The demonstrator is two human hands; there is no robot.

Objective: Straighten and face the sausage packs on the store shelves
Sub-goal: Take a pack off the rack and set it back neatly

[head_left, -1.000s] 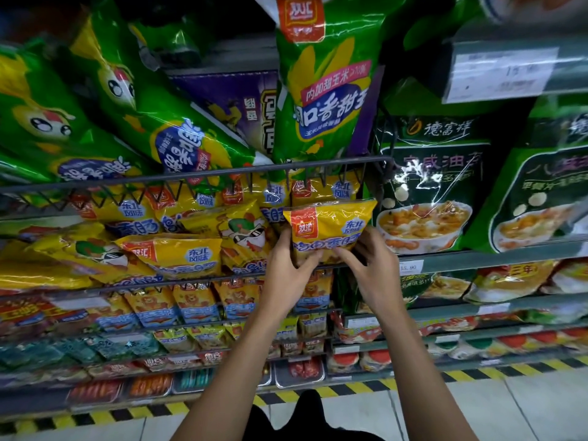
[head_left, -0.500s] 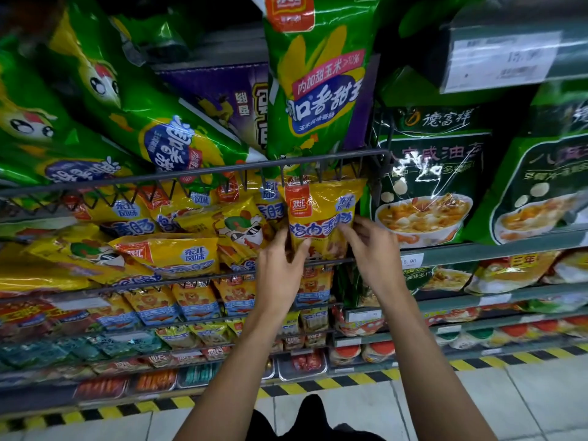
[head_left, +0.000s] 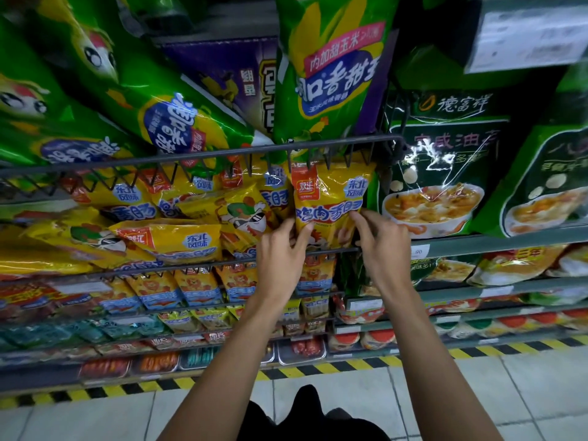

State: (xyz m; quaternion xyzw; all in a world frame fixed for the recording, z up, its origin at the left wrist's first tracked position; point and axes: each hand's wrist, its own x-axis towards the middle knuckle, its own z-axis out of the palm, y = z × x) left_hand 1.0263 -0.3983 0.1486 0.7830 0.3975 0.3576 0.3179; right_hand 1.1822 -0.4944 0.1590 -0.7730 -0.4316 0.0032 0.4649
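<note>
A yellow sausage pack (head_left: 331, 198) with a red logo stands upright at the right end of a wire shelf (head_left: 203, 154), its front facing me. My left hand (head_left: 281, 253) pinches its lower left edge and my right hand (head_left: 380, 246) pinches its lower right edge. To the left, several more yellow sausage packs (head_left: 178, 237) lie tilted and overlapping on the same shelf. Both hands hide the pack's bottom.
Large green corn sausage bags (head_left: 331, 68) hang on the shelf above. Green soup-mix bags (head_left: 442, 163) stand to the right behind a price rail (head_left: 477, 246). Lower shelves hold small snack packs (head_left: 197, 288). A yellow-black hazard strip (head_left: 350, 366) edges the tiled floor.
The yellow pack went from lying sideways in my hands to standing upright, pushed up and back under the wire rail. Both hands slid down to its lower edges.
</note>
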